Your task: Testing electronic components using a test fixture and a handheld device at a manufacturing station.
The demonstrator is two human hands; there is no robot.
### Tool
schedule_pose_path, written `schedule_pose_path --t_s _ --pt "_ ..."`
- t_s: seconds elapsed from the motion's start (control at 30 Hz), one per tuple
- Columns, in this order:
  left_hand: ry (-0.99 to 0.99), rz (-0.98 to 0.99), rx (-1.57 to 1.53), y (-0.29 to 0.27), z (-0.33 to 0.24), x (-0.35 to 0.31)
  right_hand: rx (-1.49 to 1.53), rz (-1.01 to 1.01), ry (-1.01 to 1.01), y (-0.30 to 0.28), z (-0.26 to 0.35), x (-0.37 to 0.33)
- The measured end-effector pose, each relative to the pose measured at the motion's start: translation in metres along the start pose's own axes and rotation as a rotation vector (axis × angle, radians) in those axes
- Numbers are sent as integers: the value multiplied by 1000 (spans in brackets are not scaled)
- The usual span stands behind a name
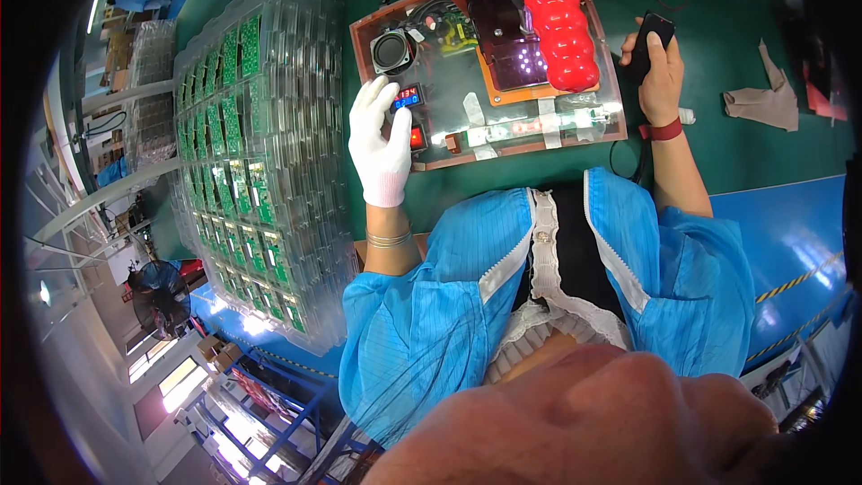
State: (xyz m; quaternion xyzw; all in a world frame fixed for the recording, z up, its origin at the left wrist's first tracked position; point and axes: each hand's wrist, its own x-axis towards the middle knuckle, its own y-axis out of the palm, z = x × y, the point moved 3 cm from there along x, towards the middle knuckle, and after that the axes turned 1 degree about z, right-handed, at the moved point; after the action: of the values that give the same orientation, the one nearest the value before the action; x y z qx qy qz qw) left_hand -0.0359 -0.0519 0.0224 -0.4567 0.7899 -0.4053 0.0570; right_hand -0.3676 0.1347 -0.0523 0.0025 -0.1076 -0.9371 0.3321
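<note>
My left hand, in a white glove, lies at the left edge of a clear-topped test fixture with a brown frame. Its fingers are stretched out and its thumb stands apart, beside a small digital meter with lit red and blue digits. A red lit switch sits just below the meter. Bare, with a red band at the wrist, my right hand grips a black remote control to the right of the fixture. Over the fixture hangs a bumpy red press handle, which neither hand touches.
Stacked clear trays of green circuit boards stand at the left. The fixture carries a round speaker and a dark panel with small lights. A beige cloth piece lies on the green mat at the right.
</note>
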Motion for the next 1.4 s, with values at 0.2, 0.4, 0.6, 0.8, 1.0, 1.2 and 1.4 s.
schedule_pose_path --t_s 0.2,0.4,0.6,0.8,1.0,1.2,1.4 --pt "8 -9 -3 -2 0 -1 0 -4 35 1 6 -1" --pt "40 -28 -10 3 -1 -1 3 145 167 -8 36 -25" --pt "6 -42 -51 -3 -3 1 -442 619 -58 8 71 -73" --pt "50 -63 -8 -5 1 -2 -363 601 170 1 67 -65" --pt "59 -58 -31 0 -6 -4 268 25 262 -43 38 -20" --pt "12 -70 -67 -1 1 -1 530 -95 255 -31 37 -5" --pt "13 -48 -40 0 1 -1 92 53 -93 -8 23 -4"
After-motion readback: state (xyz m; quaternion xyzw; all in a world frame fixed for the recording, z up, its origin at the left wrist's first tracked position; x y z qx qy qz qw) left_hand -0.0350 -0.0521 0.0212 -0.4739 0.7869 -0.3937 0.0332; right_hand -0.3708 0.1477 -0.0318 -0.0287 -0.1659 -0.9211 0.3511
